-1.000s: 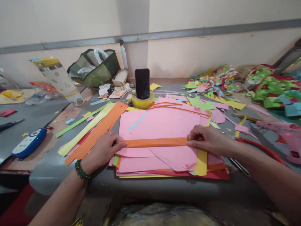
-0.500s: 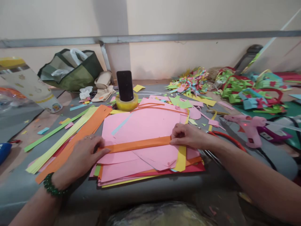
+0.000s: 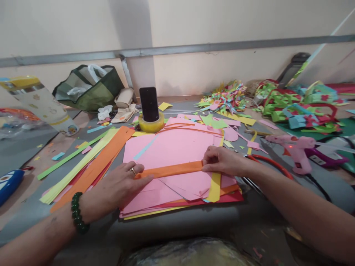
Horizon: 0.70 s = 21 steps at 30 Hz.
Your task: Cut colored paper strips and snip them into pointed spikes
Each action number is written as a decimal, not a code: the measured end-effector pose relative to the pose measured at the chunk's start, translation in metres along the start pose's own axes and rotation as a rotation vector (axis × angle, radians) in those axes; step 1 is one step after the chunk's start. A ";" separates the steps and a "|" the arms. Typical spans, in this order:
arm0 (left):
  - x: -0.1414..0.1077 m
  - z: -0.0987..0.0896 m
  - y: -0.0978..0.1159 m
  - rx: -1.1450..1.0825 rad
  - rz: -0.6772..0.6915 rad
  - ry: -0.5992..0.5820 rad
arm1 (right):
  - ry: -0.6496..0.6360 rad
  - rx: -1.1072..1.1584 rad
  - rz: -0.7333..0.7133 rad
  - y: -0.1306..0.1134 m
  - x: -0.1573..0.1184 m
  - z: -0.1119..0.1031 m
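Note:
An orange paper strip (image 3: 174,170) lies almost level across a stack of pink paper sheets (image 3: 177,147). My right hand (image 3: 222,159) pinches its right end between thumb and curled fingers. At the left part of the strip, my left hand (image 3: 124,181) has its thumb along the paper and its fingers bent over it; the strip's left end is hidden beneath that hand. Left of the stack lies a fan of orange strips (image 3: 95,166) and pale yellow strips (image 3: 80,166). A yellow paper piece (image 3: 215,186) hangs below my right hand.
A phone (image 3: 149,104) leans in a yellow tape roll (image 3: 151,123). To the right are red-handled scissors (image 3: 273,161) and a pink glue gun (image 3: 298,151) with its cord. Cut scraps (image 3: 224,98) and paper baskets (image 3: 307,114) sit behind. A bottle (image 3: 47,107) and bag (image 3: 88,88) stand left.
My left hand has slid right along the orange strip, toward my right hand. My right hand keeps its pinch at the right end. The view has shifted slightly.

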<state>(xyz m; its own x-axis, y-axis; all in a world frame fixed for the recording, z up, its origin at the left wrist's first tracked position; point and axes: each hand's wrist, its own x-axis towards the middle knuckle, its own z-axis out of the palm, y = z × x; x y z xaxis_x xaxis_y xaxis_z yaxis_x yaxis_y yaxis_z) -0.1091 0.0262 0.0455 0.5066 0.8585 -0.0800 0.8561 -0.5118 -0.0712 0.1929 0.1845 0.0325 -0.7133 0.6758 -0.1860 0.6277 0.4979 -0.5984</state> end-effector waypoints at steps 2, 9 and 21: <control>0.005 -0.004 0.008 -0.097 0.001 -0.034 | -0.003 0.001 -0.007 0.000 0.000 0.000; 0.020 -0.002 0.032 -0.235 -0.117 -0.007 | 0.002 0.001 -0.011 -0.003 -0.001 -0.001; 0.027 0.007 0.042 -0.171 -0.075 -0.008 | 0.015 0.001 -0.019 -0.001 -0.003 0.002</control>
<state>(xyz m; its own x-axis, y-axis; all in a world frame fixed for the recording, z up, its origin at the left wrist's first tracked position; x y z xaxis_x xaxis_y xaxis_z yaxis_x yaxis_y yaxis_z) -0.0600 0.0279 0.0333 0.4401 0.8935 -0.0893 0.8969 -0.4325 0.0926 0.1935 0.1805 0.0323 -0.7201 0.6746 -0.1625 0.6138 0.5101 -0.6025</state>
